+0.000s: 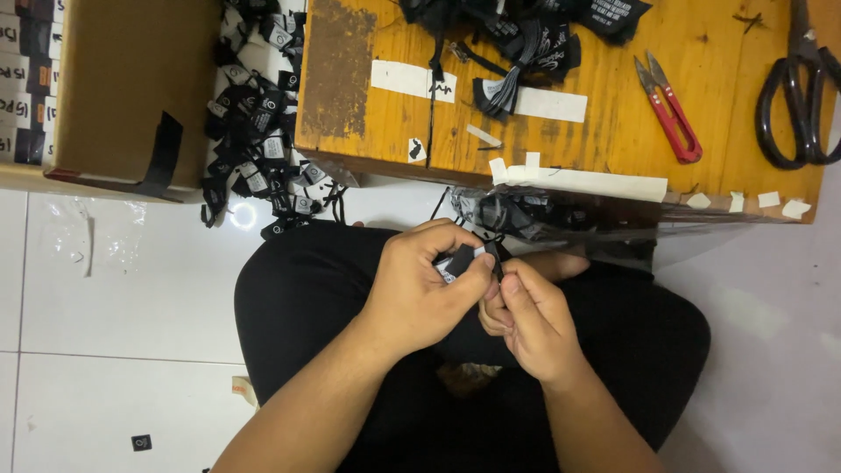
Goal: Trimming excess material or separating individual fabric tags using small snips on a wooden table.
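Observation:
My left hand [420, 285] and my right hand [526, 320] meet over my lap, fingertips together. Between them they pinch a small black fabric label [462, 260] with a white patch and a thin black string [496, 250]. Just beyond my hands lies a clear plastic bag [561, 219] holding more black labels, hanging off the front edge of a low wooden table [631, 131]. My black trousers [298, 298] fill the space under both hands.
On the table lie red thread snips [670, 109], big black scissors [802, 88], a heap of black labels [526, 35] and strips of white tape [583, 182]. A pile of loose labels [254, 149] sits on the white tiled floor beside a cardboard box [123, 88].

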